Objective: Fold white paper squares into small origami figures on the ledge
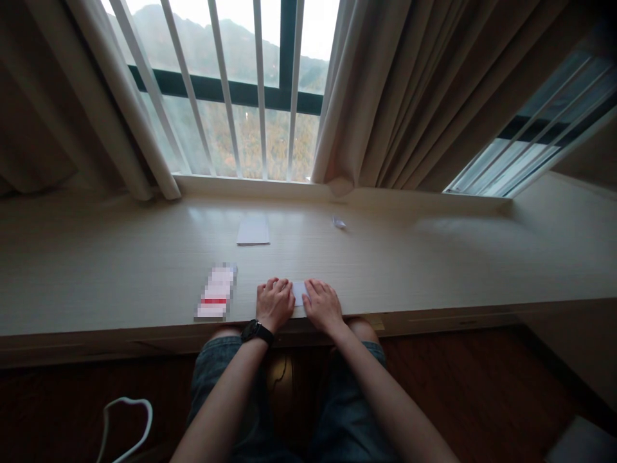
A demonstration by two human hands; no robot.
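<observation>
A small white paper [299, 291] lies near the front edge of a pale wooden window ledge [434, 257]. My left hand [274, 302], with a black watch on its wrist, rests on the paper's left part with its fingers curled and pressed down. My right hand [322, 303] lies on the paper's right part, fingers bent and pressing. Most of the paper is hidden under the two hands.
A flat packet [216, 292], white with a red band, lies left of my hands. A second white sheet [253, 230] lies farther back, and a small crumpled wrapper [339, 222] sits near the curtain [409, 96]. A barred window [241, 90] stands behind. A white hanger [126, 424] lies on the floor.
</observation>
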